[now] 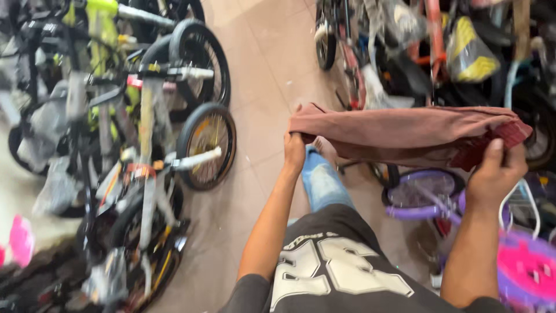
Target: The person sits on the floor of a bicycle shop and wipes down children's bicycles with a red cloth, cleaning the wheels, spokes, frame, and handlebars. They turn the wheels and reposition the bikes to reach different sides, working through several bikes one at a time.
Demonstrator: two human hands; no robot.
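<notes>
You are working in even, fairly bright indoor light that falls from above, with only soft shadows under the bicycles (145, 145) on the tiled floor (266, 64). A mild sheen lies on the tiles. The whole view is smeared by motion blur, worst at the left and right edges. Your hands and the reddish cloth (405, 133) are a little sharper, yet soft.

Reddish-brown cloth (405, 134), stretched horiz. midair

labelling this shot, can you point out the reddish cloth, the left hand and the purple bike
reddish cloth (405, 134), head view, middle of the fabric
left hand (293, 152), head view, back of the hand
purple bike (425, 194), head view, wheel rim
</notes>
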